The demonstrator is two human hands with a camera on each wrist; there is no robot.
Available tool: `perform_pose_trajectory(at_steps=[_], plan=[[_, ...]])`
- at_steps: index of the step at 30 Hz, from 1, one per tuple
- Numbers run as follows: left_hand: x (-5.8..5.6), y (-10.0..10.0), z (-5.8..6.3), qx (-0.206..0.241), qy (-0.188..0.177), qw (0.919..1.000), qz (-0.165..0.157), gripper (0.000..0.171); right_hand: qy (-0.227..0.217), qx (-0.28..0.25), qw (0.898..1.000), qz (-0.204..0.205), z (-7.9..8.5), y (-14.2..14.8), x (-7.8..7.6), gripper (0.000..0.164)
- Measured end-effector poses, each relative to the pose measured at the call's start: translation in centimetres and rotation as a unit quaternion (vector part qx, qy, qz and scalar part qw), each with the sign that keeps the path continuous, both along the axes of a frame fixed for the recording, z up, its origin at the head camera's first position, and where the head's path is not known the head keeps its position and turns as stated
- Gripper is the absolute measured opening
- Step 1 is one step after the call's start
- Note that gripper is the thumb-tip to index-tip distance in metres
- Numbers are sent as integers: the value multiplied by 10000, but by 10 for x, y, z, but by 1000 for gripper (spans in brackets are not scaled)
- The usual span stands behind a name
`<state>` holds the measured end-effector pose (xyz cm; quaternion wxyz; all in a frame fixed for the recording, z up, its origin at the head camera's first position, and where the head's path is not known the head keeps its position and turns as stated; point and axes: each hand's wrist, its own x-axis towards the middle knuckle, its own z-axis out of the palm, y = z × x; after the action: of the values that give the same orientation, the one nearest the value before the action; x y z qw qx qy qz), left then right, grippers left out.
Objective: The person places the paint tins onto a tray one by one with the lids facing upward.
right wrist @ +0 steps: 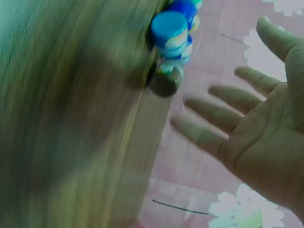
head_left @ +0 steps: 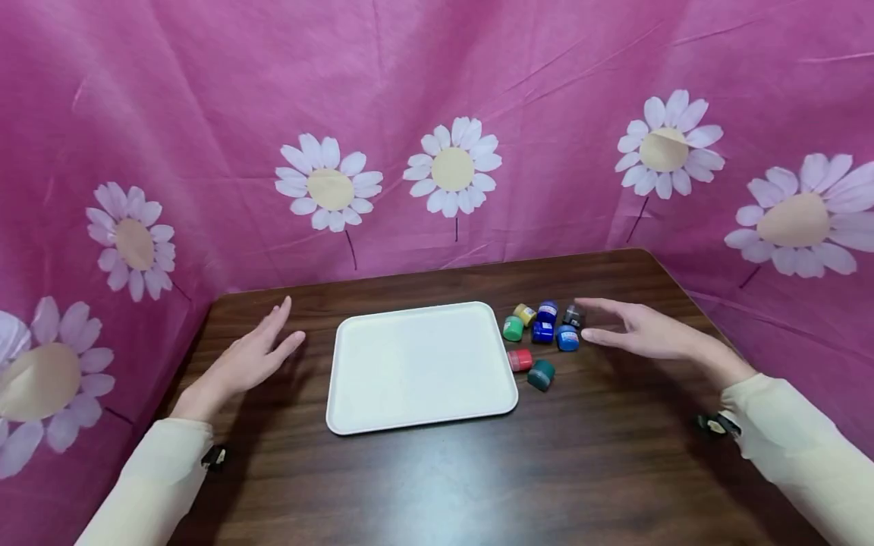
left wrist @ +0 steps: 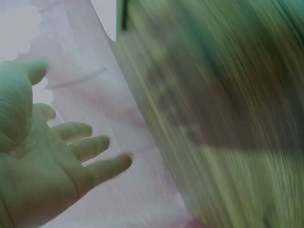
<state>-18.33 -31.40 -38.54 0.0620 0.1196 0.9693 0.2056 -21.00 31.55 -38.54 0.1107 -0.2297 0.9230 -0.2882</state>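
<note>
A white rectangular tray (head_left: 423, 368) lies flat on the brown table. Small paint jars cluster at its right side: green (head_left: 513, 328), yellow (head_left: 524, 314), dark blue (head_left: 548, 311), light blue (head_left: 567, 338), black (head_left: 573, 315), red (head_left: 520, 359) and dark green (head_left: 542, 374), plus a second blue jar (head_left: 542, 332). My right hand (head_left: 635, 328) hovers just right of the black and light blue jars, fingers spread, holding nothing; the right wrist view shows a gap between its fingertips and the black jar (right wrist: 166, 80). Left of the tray, my left hand (head_left: 251, 358) is raised with fingers extended, also holding nothing.
Behind the table and along its sides hangs a pink cloth (head_left: 410, 68) printed with large white daisies. The table's back edge (head_left: 437, 271) runs close to the cloth. Wood surface (head_left: 614, 470) stretches in front of the tray and jars.
</note>
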Motion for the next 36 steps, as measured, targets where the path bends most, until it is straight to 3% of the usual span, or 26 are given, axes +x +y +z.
perform_pose_trajectory(at_steps=[3,5,9,12,18,21,25,28,36], plan=[[0,11,-2,814,-239,9963,-163,91,-518,-480,9973,218,-3,-5,4,63],[1,20,-7,1402,-586,9880,-273,94,-951,-709,9922,392,-8,-9,7,63],[4,32,-22,2519,-1495,9560,-195,93,-1790,-1139,9727,935,-18,-19,11,66],[5,37,-32,3060,-1910,9327,-66,94,-2087,-1273,9617,1238,-25,-28,11,68],[3,45,-45,3620,-2083,9086,84,99,-2163,-1323,9584,1309,-35,-43,12,64],[3,47,-49,3730,-2170,9016,292,100,-2147,-1448,9557,1398,-38,-48,10,60],[3,47,-53,3682,-2201,9023,436,95,-1966,-1414,9584,1514,-41,-54,7,56],[2,48,-54,3673,-2129,9045,411,92,-1890,-1384,9596,1559,-44,-55,6,55],[1,53,-56,3765,-2111,9012,387,91,-1857,-1253,9633,1482,-50,-54,6,51]])
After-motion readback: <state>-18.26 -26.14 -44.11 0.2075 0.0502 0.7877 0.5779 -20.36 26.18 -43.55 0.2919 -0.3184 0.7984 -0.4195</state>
